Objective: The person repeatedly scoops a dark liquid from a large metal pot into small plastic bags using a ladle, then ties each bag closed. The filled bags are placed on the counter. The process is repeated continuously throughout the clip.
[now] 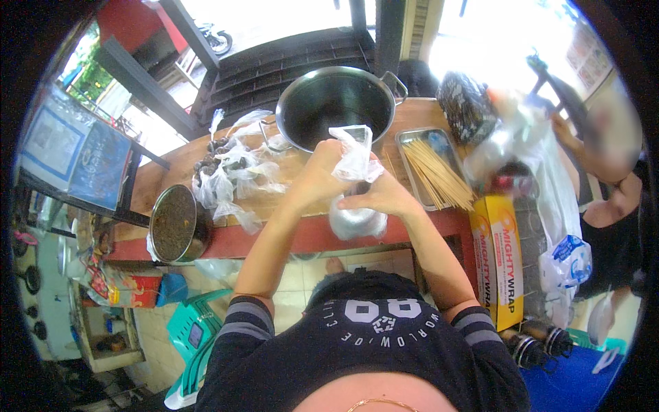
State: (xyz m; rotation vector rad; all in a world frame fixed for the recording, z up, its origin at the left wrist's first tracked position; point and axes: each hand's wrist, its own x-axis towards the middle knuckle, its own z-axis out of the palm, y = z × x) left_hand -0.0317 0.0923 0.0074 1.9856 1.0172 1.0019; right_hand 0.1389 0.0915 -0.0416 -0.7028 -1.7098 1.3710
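Above the front edge of the wooden table, my left hand (329,159) grips the upper part of a clear plastic bag (355,159). My right hand (388,194) is curled around the bag lower down, thumb toward the left. Something dark shows through the plastic between the hands, too covered to name. Just below my right hand is a rounded bundle of clear plastic (359,221) at the red table edge. Behind my hands stands a large two-handled metal pot (282,116), dark inside. Knotted clear plastic bags (242,172), several with dark round contents, lie to the left.
A metal pot (203,234) of brown, grainy food sits at the table's left edge. Right of my hands, a metal tray (408,177) holds bamboo skewers (437,175). Farther right are yellow MightyWrap boxes (497,262) and a person (612,216). Green plastic stools (193,335) stand below.
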